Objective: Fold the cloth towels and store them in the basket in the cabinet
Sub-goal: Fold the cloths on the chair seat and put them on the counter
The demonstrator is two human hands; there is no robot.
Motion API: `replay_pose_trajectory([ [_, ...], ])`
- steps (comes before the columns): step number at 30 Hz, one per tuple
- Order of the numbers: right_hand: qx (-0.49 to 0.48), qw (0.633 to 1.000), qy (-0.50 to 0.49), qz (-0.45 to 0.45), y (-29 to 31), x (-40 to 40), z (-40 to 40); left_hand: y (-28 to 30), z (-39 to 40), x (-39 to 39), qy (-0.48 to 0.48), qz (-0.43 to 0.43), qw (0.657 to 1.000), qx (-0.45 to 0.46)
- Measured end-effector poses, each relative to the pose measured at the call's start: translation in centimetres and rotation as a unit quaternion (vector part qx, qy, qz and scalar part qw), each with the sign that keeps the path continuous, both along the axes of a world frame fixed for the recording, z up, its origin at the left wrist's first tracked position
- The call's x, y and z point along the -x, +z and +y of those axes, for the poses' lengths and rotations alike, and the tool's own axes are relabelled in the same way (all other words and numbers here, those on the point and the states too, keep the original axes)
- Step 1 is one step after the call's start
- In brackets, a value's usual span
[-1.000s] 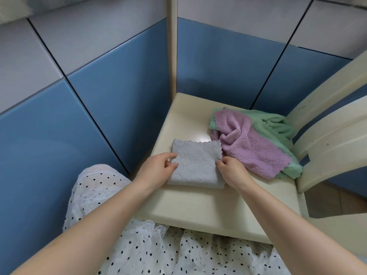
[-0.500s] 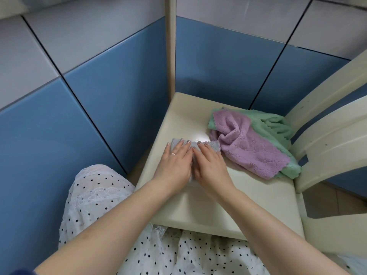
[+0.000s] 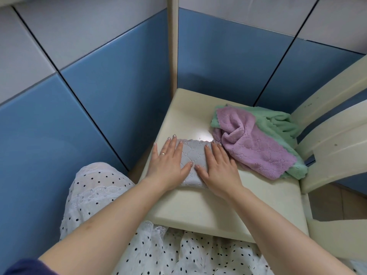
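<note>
Fingers (image 3: 174,148) are laid out straight and flat now, nothing gripped, both palms pressed down on the grey towel (image 3: 192,155) at the near left of the chair seat (image 3: 198,211). Half a second ago the left hand (image 3: 168,161) and right hand (image 3: 218,165) were side by side over the middle; now they have been drawn apart toward the towel's edges, so a smoothing stroke is being made. A second ago the same towel was pinched at its sides. By the look of it, this fold is done and being pressed flat.

Soft quilted fabric with a scalloped far edge is seen between the thumbs, in a compact rectangle. Still unfolded, the purple towel (image 3: 256,147) lies crumpled over the green towel (image 3: 278,120), fluffy and wrinkled, just beside the right hand. No basket or cabinet is in view.
</note>
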State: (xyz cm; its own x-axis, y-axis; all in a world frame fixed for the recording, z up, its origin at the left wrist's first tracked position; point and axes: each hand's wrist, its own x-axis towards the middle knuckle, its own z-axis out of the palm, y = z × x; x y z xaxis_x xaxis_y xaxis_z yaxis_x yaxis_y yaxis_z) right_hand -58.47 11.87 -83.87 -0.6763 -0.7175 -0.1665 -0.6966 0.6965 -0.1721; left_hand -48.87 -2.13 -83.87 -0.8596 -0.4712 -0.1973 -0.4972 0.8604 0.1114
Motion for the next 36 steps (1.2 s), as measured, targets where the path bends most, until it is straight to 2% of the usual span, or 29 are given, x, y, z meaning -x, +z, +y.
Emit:
replay_pose_trajectory([
  [4,-0.019,1.000,0.012,-0.016,0.7,0.3,-0.5,0.5,0.0,0.1,-0.005,-0.010,1.000,-0.004],
  [10,0.048,0.997,-0.037,-0.043,2.8,-0.1,2.5,1.6,0.0,-2.8,0.046,0.036,0.996,-0.069],
  [13,0.063,0.993,-0.034,-0.098,2.8,-0.6,3.6,1.9,0.5,-3.8,0.059,0.062,0.990,-0.110],
  [17,0.164,0.964,-0.073,-0.198,3.1,-1.2,2.7,2.5,1.1,-3.0,0.093,0.125,0.968,-0.195],
  [20,0.234,0.930,-0.141,-0.247,3.4,-1.3,1.9,2.9,0.8,-2.6,0.139,0.188,0.937,-0.261],
  [21,0.265,0.909,-0.170,-0.275,3.5,-1.4,1.7,3.2,0.7,-2.6,0.155,0.206,0.924,-0.281],
  [23,0.344,0.845,-0.220,-0.346,3.9,-1.6,1.3,3.8,0.6,-2.8,0.183,0.234,0.896,-0.330],
  [24,0.378,0.812,-0.240,-0.375,3.9,-1.7,1.2,3.9,0.5,-2.9,0.201,0.244,0.873,-0.371],
  [26,0.419,0.767,-0.264,-0.408,4.1,-1.8,0.9,4.4,0.3,-3.4,0.252,0.273,0.797,-0.477],
  [28,0.430,0.737,-0.272,-0.446,4.7,-2.0,0.8,4.9,-0.1,-3.9,0.293,0.294,0.719,-0.558],
  [30,0.429,0.717,-0.259,-0.485,6.0,-2.0,0.5,6.0,-0.7,-4.5,0.308,0.306,0.674,-0.598],
  [32,0.435,0.695,-0.237,-0.521,7.6,-1.9,-0.1,7.9,-1.4,-5.1,0.300,0.314,0.662,-0.611],
  [34,0.440,0.671,-0.216,-0.556,9.8,-1.8,-0.8,10.2,-2.1,-5.9,0.285,0.328,0.667,-0.606],
  [36,0.427,0.670,-0.194,-0.575,12.3,-1.7,-1.7,12.6,-2.8,-6.8,0.270,0.347,0.674,-0.594],
])
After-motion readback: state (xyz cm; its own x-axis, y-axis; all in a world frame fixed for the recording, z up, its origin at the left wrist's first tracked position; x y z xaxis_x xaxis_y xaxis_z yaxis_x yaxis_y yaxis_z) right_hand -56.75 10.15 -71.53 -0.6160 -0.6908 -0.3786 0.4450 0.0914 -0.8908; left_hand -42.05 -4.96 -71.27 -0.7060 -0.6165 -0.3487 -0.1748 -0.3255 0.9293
